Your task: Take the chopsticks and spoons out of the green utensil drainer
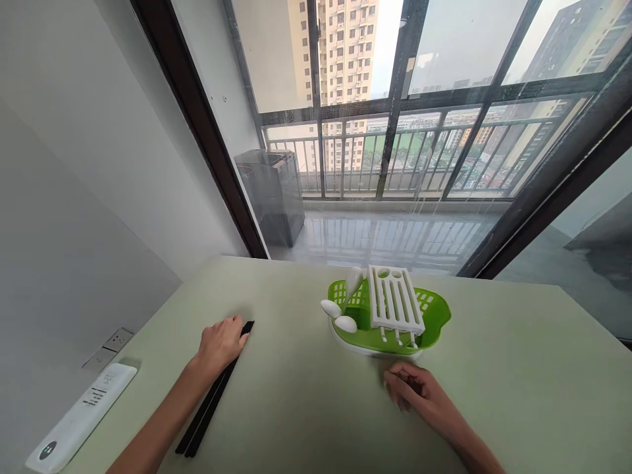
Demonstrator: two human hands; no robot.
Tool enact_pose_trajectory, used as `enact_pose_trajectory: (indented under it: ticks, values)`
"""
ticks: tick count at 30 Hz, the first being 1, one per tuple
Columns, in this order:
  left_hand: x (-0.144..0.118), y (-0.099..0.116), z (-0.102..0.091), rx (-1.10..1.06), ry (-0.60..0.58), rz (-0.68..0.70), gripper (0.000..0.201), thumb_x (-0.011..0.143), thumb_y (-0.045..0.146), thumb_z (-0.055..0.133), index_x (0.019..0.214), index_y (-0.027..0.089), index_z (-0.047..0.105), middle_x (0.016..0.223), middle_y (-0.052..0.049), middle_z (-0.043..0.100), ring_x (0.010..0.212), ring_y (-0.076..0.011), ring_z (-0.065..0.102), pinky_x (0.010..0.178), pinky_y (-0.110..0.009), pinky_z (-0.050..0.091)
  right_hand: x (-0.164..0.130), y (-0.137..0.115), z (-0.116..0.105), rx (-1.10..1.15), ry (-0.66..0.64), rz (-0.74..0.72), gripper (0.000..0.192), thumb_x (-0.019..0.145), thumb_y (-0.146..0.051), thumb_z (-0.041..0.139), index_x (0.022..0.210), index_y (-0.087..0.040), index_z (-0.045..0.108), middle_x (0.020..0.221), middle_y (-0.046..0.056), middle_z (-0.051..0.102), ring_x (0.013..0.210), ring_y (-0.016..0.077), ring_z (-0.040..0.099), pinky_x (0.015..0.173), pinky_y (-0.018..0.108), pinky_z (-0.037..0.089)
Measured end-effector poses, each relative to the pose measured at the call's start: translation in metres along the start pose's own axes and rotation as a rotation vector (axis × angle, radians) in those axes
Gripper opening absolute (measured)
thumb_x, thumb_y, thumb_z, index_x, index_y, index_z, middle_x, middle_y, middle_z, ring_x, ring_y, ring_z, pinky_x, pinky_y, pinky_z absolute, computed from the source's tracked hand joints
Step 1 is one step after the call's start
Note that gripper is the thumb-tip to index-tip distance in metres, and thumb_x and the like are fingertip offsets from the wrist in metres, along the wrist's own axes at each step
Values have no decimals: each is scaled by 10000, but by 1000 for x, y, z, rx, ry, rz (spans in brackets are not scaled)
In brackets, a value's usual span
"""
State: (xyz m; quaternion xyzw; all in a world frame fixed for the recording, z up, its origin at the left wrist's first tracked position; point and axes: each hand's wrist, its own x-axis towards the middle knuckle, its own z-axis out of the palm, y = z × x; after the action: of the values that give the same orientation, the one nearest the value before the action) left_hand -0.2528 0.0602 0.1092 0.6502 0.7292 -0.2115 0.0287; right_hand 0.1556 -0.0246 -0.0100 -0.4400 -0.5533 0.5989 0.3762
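My left hand (223, 341) is closed over the upper end of a pair of black chopsticks (210, 407), which lie slantwise on the table, their other ends toward me. My right hand (412, 388) rests with curled fingers on the table, just in front of a green and white basket (353, 339); nothing shows in its fingers. White spoons (345, 324) stand in the left part of the basket, bowls up and leaning over the rim. A white slotted rack (395, 299) with small hooks at its front lies tilted across the basket's middle.
A long white case (83, 416) with printed marks lies at the left edge of the pale green table (306, 408). Wall sockets (117, 339) are beside it. Behind the table are a glass door and a balcony with a dark grey cabinet-like box (276, 197).
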Motion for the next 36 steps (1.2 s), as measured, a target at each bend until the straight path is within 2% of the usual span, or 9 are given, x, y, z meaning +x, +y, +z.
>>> enact_pose_trajectory:
  ticks: [2,4,7,10,14,18,25,31,36]
  values:
    - [-2,7,-8,-5,84,2,307,1007,321,496,1214,131,618,1282,-225,649,1183,-407,636,910,-494,532,0,-1,0,3,1,7,442,991,-588,589,799,-191,617,668,-4,582,600,138,526,598,279,427]
    - [-8,19,-18,-93,261,95,420,1013,368,516,1346,114,555,1403,-248,577,1290,-426,568,1018,-545,493,0,-2,1,-2,10,13,447,983,-600,594,796,-194,619,662,-3,582,599,142,524,599,283,425]
    - [-24,46,-39,-371,555,431,550,1025,490,539,1487,214,424,1505,-171,529,1394,-368,503,1144,-537,435,0,-3,2,-2,17,19,459,969,-622,600,790,-199,615,652,-3,583,593,145,519,596,286,422]
    - [-38,76,-60,-545,650,760,590,1023,536,555,1519,285,359,1542,-132,505,1414,-306,502,1153,-487,457,0,-3,2,1,11,25,468,968,-631,595,786,-200,605,647,-4,580,584,143,517,593,285,422]
    - [-37,109,-75,-514,659,1020,612,962,612,625,1444,268,471,1464,-135,597,1334,-305,584,1113,-493,480,1,-3,2,-16,4,6,459,989,-607,577,768,-204,574,621,-16,558,575,135,506,595,280,413]
    - [-16,128,-76,-387,690,1182,461,955,588,658,1245,230,639,1239,-96,737,1159,-279,691,1007,-441,535,2,-5,4,-21,10,-4,451,990,-603,580,777,-206,574,619,-24,546,582,133,493,598,276,403]
    - [12,147,-83,-340,697,1263,450,964,617,620,1108,191,652,1075,-92,742,970,-228,727,796,-335,586,2,-5,6,-5,9,11,454,979,-622,583,801,-205,587,634,-19,563,583,136,493,591,279,401]
    - [20,151,-98,-426,705,1211,771,846,742,673,1366,200,503,1392,-202,580,1274,-356,592,1068,-536,518,2,-6,7,-7,19,15,465,972,-635,587,790,-207,593,640,-14,582,582,140,517,590,280,401]
    - [23,148,-104,-453,593,1253,871,930,651,640,1594,223,273,1673,-211,334,1517,-358,394,1211,-547,406,2,-9,7,-12,17,4,467,974,-629,585,770,-208,585,628,-16,583,577,139,519,592,282,403]
